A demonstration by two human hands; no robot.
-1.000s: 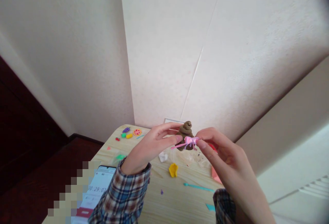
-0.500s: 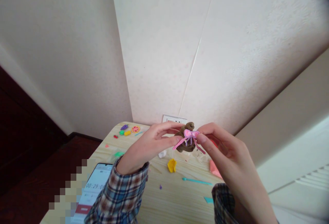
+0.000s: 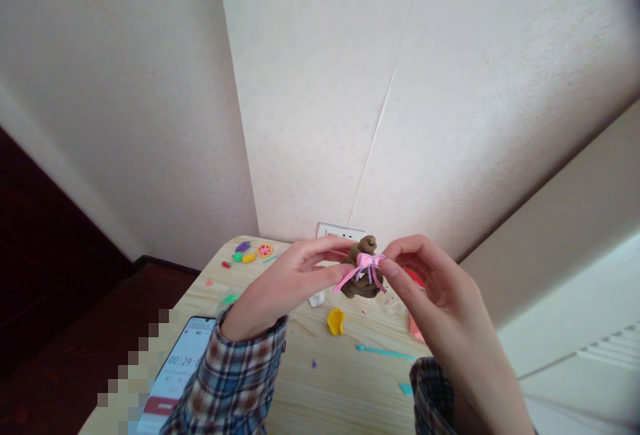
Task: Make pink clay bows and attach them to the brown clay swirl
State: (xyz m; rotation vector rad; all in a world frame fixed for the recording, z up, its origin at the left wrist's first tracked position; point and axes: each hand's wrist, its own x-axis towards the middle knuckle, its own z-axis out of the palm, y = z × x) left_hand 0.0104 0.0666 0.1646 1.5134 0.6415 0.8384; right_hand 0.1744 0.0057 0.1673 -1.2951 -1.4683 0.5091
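Observation:
A brown clay figure (image 3: 361, 288) with a coiled knob on top is held above the table by my left hand (image 3: 295, 274), its thumb and fingers closed around the left side. Across the front of the figure lies a pink and purple clay bow (image 3: 367, 261) with long thin tails hanging down. My right hand (image 3: 425, 282) pinches the right end of this bow between thumb and index finger. Part of the figure's left side is hidden behind my left fingers.
On the wooden table (image 3: 300, 395) lie a yellow clay piece (image 3: 336, 322), a turquoise tool (image 3: 385, 352) and a phone (image 3: 175, 372) showing a timer. Small clay fruits (image 3: 243, 257) sit at the far left corner. A wall socket (image 3: 340, 230) is behind the table.
The bow's right tail has swung inward from the right and now hangs closer against the brown figure. Both hands stay nearly where they were.

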